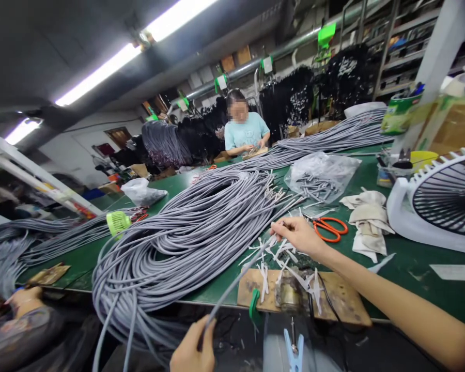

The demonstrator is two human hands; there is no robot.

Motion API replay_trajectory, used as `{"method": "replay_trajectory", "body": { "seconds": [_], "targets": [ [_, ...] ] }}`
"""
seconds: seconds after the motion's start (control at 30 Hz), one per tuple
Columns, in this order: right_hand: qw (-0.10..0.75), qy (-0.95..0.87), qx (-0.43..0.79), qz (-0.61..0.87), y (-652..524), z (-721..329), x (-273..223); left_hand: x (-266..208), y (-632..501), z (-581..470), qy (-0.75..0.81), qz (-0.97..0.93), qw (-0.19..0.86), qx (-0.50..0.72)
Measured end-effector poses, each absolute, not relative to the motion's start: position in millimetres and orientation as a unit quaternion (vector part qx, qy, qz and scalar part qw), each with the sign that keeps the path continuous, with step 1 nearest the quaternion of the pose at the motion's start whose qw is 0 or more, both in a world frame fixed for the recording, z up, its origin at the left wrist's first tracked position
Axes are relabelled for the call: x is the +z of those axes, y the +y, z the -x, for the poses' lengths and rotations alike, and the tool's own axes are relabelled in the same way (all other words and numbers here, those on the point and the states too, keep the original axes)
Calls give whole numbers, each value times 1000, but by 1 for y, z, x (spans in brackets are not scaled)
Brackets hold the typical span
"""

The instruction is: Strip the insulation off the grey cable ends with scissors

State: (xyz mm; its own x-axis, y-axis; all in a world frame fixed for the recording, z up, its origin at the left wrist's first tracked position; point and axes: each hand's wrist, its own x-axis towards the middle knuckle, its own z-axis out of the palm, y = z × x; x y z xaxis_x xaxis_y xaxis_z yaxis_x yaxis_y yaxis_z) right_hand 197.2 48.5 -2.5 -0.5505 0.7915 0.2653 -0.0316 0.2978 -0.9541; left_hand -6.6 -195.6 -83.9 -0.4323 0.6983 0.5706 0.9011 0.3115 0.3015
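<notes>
A single grey cable (238, 278) runs slantwise between my two hands. My left hand (194, 345) is closed around it below the table's front edge. Higher up and to the right, my right hand (294, 233) pinches the cable's end between thumb and fingers. Behind both hands lies a big coil of grey cables (186, 227), its cut ends gathered beside my right hand. White strips (264, 279) are scattered under that hand. A wooden board (344, 299) at the table's edge carries a small metal device (289, 292).
Orange-handled scissors (330, 229), a cloth (369, 219) and a white fan (411, 217) stand to the right. A clear bag of short pieces (320, 178) lies behind. Across the green table (414, 253) sits a co-worker (247, 129); another person's arm (27, 305) shows at left.
</notes>
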Motion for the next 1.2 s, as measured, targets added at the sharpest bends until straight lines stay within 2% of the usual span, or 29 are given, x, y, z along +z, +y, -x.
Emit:
{"method": "replay_trajectory", "body": {
  "seconds": [0.07, 0.17, 0.3, 0.37, 0.47, 0.67, 0.87, 1.07, 1.2],
  "targets": [
    [388, -708, 522, 274, 49, -194, -5, -70, -171, 25, -822, 479, 192, -241],
    [396, -697, 526, 285, 48, -185, -13, -53, -117, 31, -803, 484, 215, -273],
    [430, -660, 533, 309, 52, -187, -23, -40, -45, -12, -656, 631, 115, -397],
    [452, -639, 533, 321, 55, -195, -25, -31, -19, -42, -555, 726, 60, -401],
    [488, -606, 528, 340, 61, -212, -23, -12, 6, -74, -481, 782, 36, -394],
    [561, -554, 497, 362, 67, -231, -14, 4, 27, -84, -507, 775, -3, -378],
    [524, -569, 522, 360, 61, -224, -16, -19, 15, -80, -514, 745, -76, -419],
    [509, -547, 557, 362, 58, -213, -24, -19, 12, -79, -526, 700, -193, -443],
    [532, -536, 546, 363, 59, -215, -23, -16, 12, -78, -523, 697, -180, -456]
  ]
}}
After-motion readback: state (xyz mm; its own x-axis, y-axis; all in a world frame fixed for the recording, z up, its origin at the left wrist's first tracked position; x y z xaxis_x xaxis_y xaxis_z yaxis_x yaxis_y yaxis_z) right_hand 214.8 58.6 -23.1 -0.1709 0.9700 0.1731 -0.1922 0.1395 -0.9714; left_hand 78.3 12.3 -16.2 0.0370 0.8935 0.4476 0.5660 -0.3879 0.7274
